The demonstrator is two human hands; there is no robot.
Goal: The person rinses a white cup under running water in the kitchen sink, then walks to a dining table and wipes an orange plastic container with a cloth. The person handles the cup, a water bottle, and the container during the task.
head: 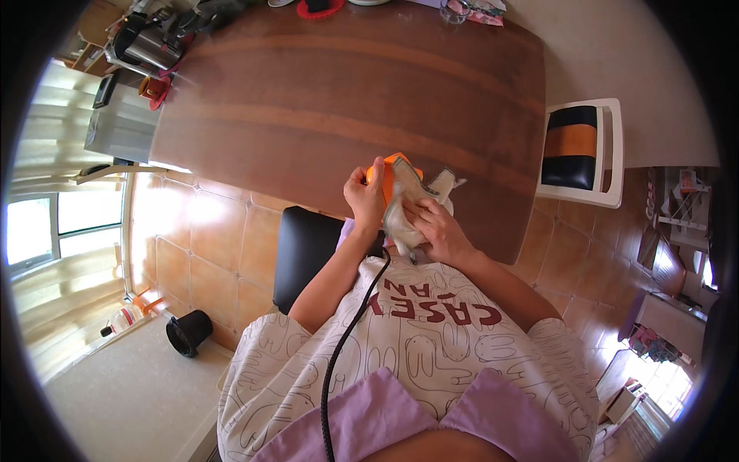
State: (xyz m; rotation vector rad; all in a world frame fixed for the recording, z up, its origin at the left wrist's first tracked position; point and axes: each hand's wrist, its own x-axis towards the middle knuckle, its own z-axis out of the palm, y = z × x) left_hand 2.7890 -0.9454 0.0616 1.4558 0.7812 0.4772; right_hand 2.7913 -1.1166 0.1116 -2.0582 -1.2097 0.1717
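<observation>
My left hand (366,196) grips an orange object (390,183) by its left edge, over the near edge of the wooden table (323,104). The object's kind cannot be told, since cloth covers part of it. Bunched in my right hand (434,230) is a pale cloth (401,222) with a dark stitched edge. The cloth lies against the right side of the orange object, and one corner sticks out beyond my right fingers.
A steel kettle (155,49) and an orange cup (151,88) on a red coaster stand at the table's far left. A glass bowl (455,10) is at the far edge. Chairs stand at the right (609,153) and near left (306,254). A black bin (189,333) is lower left.
</observation>
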